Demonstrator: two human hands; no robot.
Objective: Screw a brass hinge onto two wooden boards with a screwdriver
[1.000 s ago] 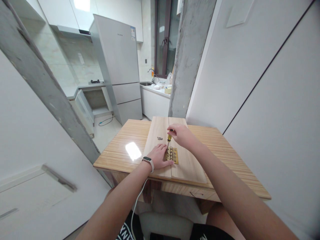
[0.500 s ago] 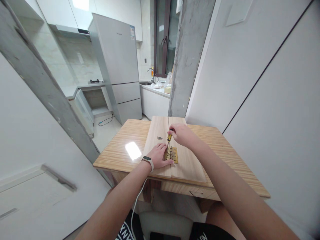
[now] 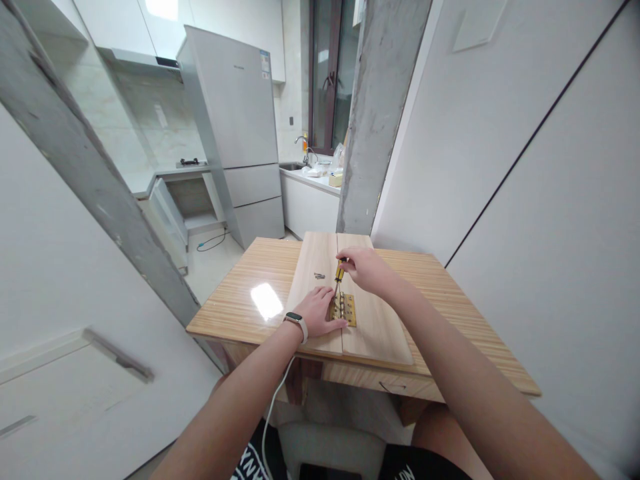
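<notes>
Bright white kitchen at the back, a tall silver-grey refrigerator (image 3: 245, 110) presiding, and up front a glossy striped wooden surface (image 3: 235, 287) carries two pale, flat wooden boards (image 3: 313, 257) laid edge to edge. Straddling their seam towards the near end lies a brass-coloured metal hinge (image 3: 351, 311), opened flat with a leaf on each board, its knuckles apparently lined up with the join so both leaves sit level. Watch the left hand (image 3: 321, 313): fingers spread wide, thumb at the hinge's near end, fingertips by its far left corner, probably a brace against slipping. And the right hand (image 3: 361, 267) has its fingers closed on a yellow-and-black-handled screwdriver (image 3: 339, 272), held steeply, likely for downward pressure, its shaft running to the left leaf; what the tip meets is too small to tell. Small metal screws (image 3: 319, 276) lie loosely clustered on the left board, perhaps for easy reach. On to the lettering: the refrigerator's faint brand mark and its blue-and-white label (image 3: 265, 61) are illegible; dark cloth (image 3: 277, 448) at the lap shows white capitals, an X and an N among them, the whole word unclear.
</notes>
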